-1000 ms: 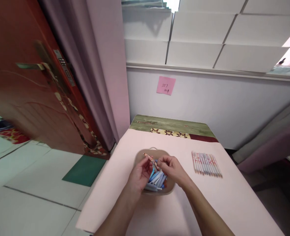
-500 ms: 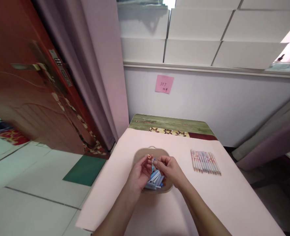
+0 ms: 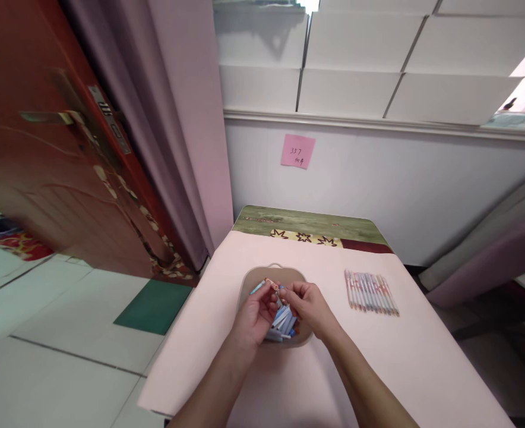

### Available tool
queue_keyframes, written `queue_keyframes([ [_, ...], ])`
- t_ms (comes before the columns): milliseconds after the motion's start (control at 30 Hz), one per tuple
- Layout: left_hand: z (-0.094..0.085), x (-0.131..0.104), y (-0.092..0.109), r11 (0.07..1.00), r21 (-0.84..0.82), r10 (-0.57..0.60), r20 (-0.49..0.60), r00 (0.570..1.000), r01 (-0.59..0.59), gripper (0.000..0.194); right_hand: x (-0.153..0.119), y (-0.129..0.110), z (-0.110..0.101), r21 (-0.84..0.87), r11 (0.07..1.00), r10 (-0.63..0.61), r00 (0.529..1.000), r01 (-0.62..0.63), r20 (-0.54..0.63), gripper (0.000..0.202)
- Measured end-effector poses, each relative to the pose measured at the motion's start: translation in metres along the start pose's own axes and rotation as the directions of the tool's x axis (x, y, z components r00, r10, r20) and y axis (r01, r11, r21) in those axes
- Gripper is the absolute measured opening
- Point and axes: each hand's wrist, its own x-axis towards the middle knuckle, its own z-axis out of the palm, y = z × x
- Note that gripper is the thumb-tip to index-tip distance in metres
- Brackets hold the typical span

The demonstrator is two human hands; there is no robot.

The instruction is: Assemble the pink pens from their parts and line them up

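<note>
My left hand (image 3: 256,315) is closed on a slim pen barrel (image 3: 258,287), light blue at its far end and orange-brown toward my fingertips. It is held above a beige basket (image 3: 250,278). Close beside it, my right hand (image 3: 306,306) is closed in a pinch, thumb against forefinger, near the barrel's orange end; whatever it grips is too small and too covered to name. Below both hands, a heap of blue and white pen parts (image 3: 284,321) lies in the basket, with small orange pieces at its right side. My fingers hide part of the heap.
A row of several pens (image 3: 372,292) lies side by side on the pink-covered table (image 3: 334,362), right of the basket. Behind, a green patterned strip (image 3: 307,220) meets the wall, which bears a pink note (image 3: 297,151). A reddish-brown door (image 3: 66,178) stands at left.
The barrel in my left hand has turned, so its light blue length now points to the left. My right hand has stayed nearly in place, still pinching beside it.
</note>
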Motion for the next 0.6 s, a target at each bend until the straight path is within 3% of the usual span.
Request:
queue_keyframes([
  [400,0.002,-0.002,-0.005,0.998,0.057,0.004,-0.051,0.999,-0.001,0.003,0.000,0.005,-0.002,-0.072,0.997,-0.024,0.999,0.020,-0.048,0.043],
  [500,0.002,-0.001,-0.008,0.998,0.063,0.023,-0.069,0.997,-0.018,0.003,0.000,0.007,-0.002,-0.260,0.958,-0.160,0.979,0.123,-0.126,0.041],
  [600,0.001,0.001,-0.011,0.999,0.051,0.019,-0.073,0.997,-0.016,0.005,-0.002,0.007,-0.002,-0.493,0.842,-0.348,0.918,0.219,-0.188,0.039],
])
